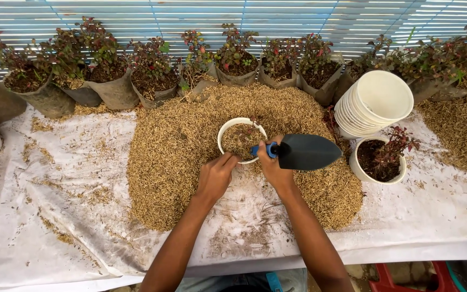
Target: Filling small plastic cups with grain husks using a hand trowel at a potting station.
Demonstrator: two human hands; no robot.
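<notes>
Between both hands: white pot (240,123); right hand (272,165) apparently gripping trowel (305,152).

A white pot (241,140) sits upright in husks, black blue-handled trowel (304,152) level beside it.

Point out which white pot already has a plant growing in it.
The pot right of the trowel, below the stack. It holds dark soil and a red-leaved plant; the stacked pots are empty.

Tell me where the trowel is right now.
In the head view, the trowel is in the right hand, right of centre, its black blade lying over the husk pile between the white pot and the potted plant.
</notes>
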